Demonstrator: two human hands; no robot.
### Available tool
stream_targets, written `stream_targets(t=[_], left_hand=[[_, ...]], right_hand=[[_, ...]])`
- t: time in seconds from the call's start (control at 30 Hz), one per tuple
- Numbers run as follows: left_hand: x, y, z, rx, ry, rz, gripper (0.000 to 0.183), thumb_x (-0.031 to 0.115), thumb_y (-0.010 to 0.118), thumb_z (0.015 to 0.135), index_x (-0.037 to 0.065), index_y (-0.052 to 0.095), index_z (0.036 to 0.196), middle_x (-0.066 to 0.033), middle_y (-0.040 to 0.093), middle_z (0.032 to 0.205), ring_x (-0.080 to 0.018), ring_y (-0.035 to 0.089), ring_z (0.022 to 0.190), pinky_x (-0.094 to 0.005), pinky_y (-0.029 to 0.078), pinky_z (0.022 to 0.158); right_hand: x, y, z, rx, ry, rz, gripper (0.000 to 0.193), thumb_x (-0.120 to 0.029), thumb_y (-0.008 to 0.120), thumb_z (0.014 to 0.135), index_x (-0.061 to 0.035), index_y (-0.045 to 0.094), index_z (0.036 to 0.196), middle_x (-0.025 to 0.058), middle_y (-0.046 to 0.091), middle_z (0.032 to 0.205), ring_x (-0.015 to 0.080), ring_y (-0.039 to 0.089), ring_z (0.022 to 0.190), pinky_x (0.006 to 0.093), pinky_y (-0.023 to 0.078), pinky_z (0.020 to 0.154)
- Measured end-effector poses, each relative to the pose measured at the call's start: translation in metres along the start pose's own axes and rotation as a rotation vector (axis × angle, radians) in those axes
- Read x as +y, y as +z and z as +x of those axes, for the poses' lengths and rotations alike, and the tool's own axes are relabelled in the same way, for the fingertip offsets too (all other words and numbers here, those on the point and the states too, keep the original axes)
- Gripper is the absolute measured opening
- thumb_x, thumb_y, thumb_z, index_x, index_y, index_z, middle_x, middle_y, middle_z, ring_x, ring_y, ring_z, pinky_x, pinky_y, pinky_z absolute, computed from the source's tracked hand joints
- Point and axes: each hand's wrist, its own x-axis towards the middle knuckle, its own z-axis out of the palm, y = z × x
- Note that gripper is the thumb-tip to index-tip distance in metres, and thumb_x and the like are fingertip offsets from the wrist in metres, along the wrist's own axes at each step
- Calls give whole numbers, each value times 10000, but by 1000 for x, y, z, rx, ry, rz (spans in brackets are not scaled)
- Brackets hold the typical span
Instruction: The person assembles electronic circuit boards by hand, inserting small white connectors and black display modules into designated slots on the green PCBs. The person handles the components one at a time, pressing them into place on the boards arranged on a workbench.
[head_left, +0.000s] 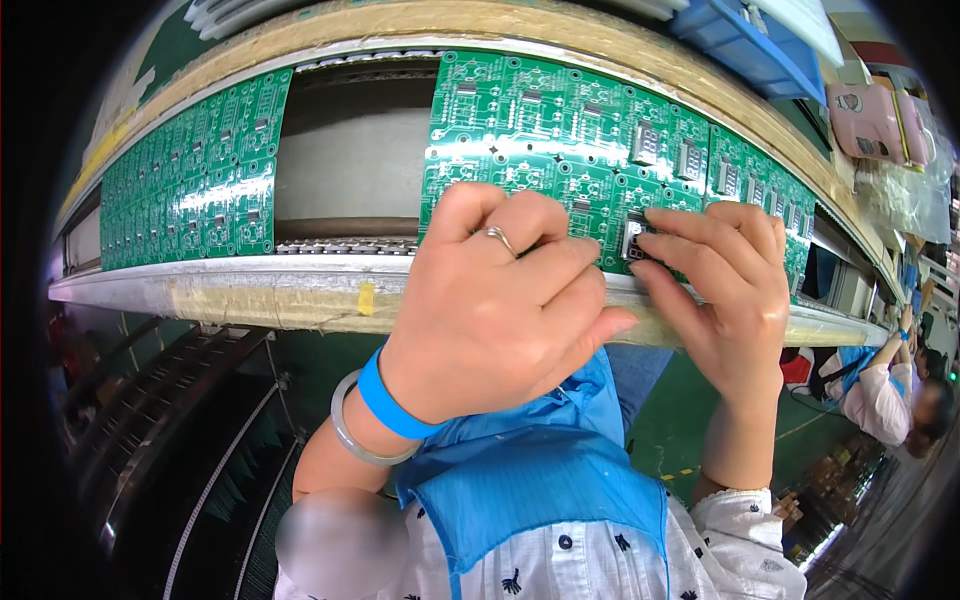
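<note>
A green circuit board panel [470, 125] lies on the rail line in front of me. My right hand [725, 275] pinches a small digit display [631, 240] at the panel's near edge, thumb and fingertips against it. Two more displays, one [645, 143] and another [690, 158], sit on the board beyond that hand. My left hand [500, 295] rests over the panel's near left part, its fingers curled in. Whatever those fingers hold, if anything, is hidden. It wears a ring, and a blue band [392, 397] and a pale bangle circle its wrist.
Another green panel [200, 175] lies to the left, past a gap showing the grey conveyor bed [350, 150]. Boards with displays [757, 190] continue right. A blue bin [745, 45] and pink container [877, 123] stand far right. Dark racks [190, 420] are lower left; another person [875, 395] works at right.
</note>
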Motion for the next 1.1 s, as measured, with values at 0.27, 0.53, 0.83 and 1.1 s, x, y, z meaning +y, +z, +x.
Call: stream_targets(t=[0.27, 0.53, 0.83, 1.1], left_hand=[[6, -2, 21, -3, -14, 99, 248, 119, 813, 705, 108, 741, 942, 15, 718, 1020, -220, 594, 881, -364, 396, 799], [14, 2, 44, -175, 20, 164, 245, 97, 813, 705, 111, 747, 941, 10, 724, 1006, -216, 606, 897, -358, 394, 805], [17, 7, 52, -225, 1, 141, 240, 55, 840, 654, 81, 759, 878, -30, 724, 963, -216, 618, 867, -346, 406, 781], [17, 13, 52, -222, -16, 76, 269, -19, 824, 640, 59, 758, 889, -71, 714, 946, -234, 622, 863, -357, 466, 774]], right_hand=[[-5, -9, -31, 41, -9, -9, 271, -220, 814, 700, -103, 730, 930, 8, 703, 1011, 218, 593, 893, 375, 388, 763], [-5, 10, -51, 154, 19, 65, 328, -313, 746, 760, -57, 706, 961, 40, 697, 1046, 196, 608, 974, 360, 411, 773], [1, 21, -58, 273, 42, 157, 296, -289, 726, 735, -47, 703, 903, 45, 680, 973, 183, 599, 993, 339, 425, 756], [4, 25, -67, 216, 37, 137, 335, -360, 732, 788, -76, 739, 963, 26, 705, 1081, 194, 598, 991, 372, 427, 794]])
